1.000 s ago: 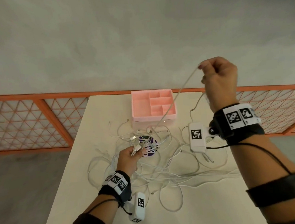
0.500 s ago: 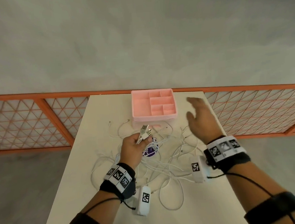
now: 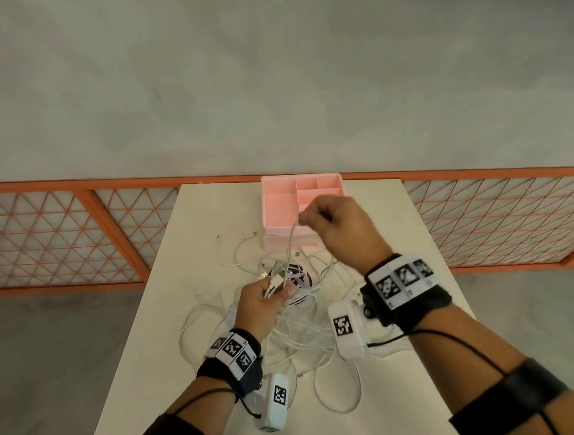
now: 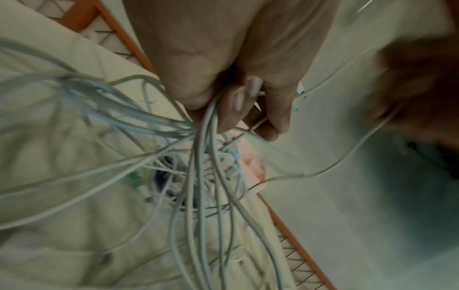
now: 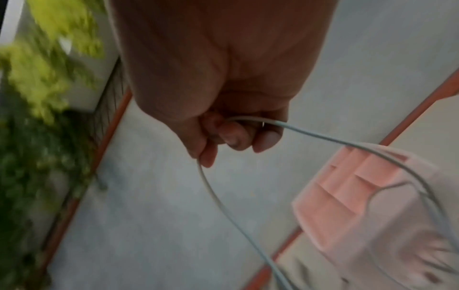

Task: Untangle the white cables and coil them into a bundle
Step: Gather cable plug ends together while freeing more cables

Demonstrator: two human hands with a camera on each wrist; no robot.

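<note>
Far left: orange fence [image 3: 57,235] beyond the table [image 3: 145,348] edge.

Left hand [image 3: 260,310] low over the table, fingers curled round a bunch of plugs [image 3: 276,280] and the cords below them; in the left wrist view fingers [image 4: 238,102] closed on several strands at once. Cables [image 3: 302,339] in a loose white tangle across the middle of the table, loops spilling toward the near edge, a few ends stretched toward the far left. Purple thing [image 3: 300,278] half buried under them, too covered to identify.

Right of that, one strand [image 3: 293,247] rising steeply from the left hand's bunch to the right hand [image 3: 334,227], so long axis near vertical, top end at the fist. Right hand raised in front of the pink tray [image 3: 277,201], pinching that strand between thumb and fingertips [image 5: 233,135], a loop hanging off either side.

Handling, as judged: light, limp, smooth-jacketed, likely to slide through a loose pinch and to snag at crossings; plugs the only stiff parts. Best hold probably at the plug ends, gathered together, drawing one cord out along its length rather than yanking sideways.
</note>
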